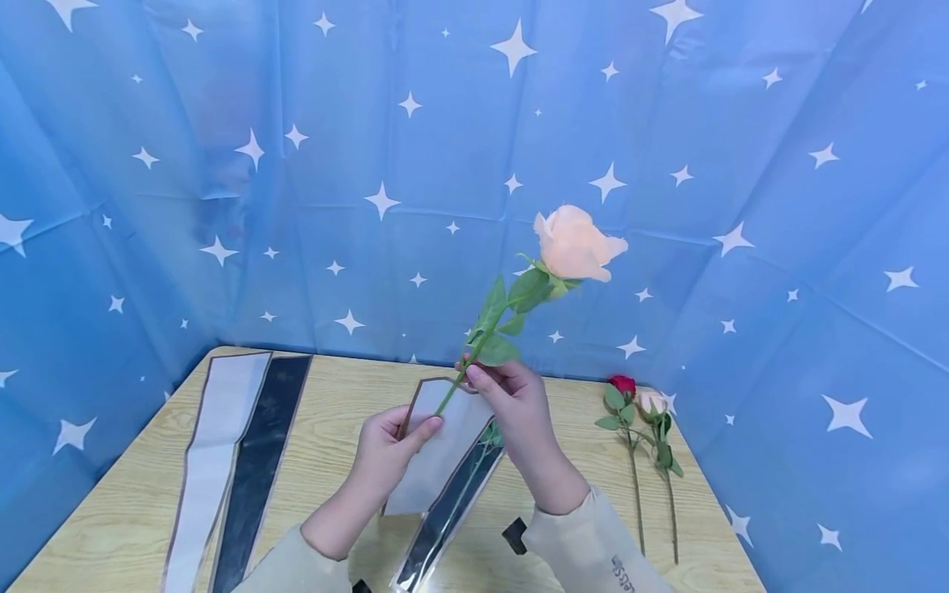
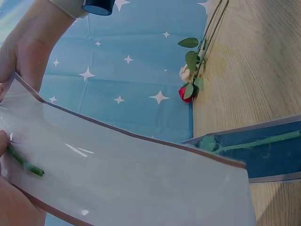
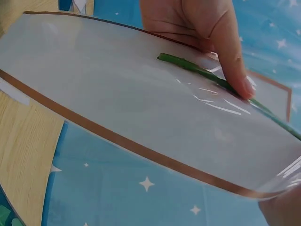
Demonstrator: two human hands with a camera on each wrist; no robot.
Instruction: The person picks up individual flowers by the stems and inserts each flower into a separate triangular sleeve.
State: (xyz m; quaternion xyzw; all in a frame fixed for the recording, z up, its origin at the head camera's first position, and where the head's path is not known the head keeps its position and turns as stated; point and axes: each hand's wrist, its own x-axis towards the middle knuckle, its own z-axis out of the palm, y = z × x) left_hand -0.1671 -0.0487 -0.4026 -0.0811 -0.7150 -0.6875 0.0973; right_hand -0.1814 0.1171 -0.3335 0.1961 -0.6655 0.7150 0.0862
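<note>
A pale peach rose [image 1: 578, 243] with green leaves leans up to the right in the head view, its flower well above the table. My left hand [image 1: 389, 449] grips a white-backed clear flower sleeve [image 1: 418, 473] with a brown border. Its thumb presses the lower stem [image 3: 183, 62] against the sleeve's face, and the stem's cut end shows beyond the thumb. Higher up, my right hand [image 1: 519, 412] pinches the stem below the leaves, at the sleeve's upper edge; some of its fingers are hidden behind. Glossy plastic creases show around the stem in the right wrist view.
Beneath the hands lies a dark-backed sleeve [image 2: 277, 162] with a green stem in it. White [image 1: 215, 445] and black [image 1: 267, 445] sleeves lie at the left. A red rose [image 1: 623, 385] and a pale rose [image 1: 652, 402] rest at the right edge, before a blue star-patterned curtain [image 1: 460, 148].
</note>
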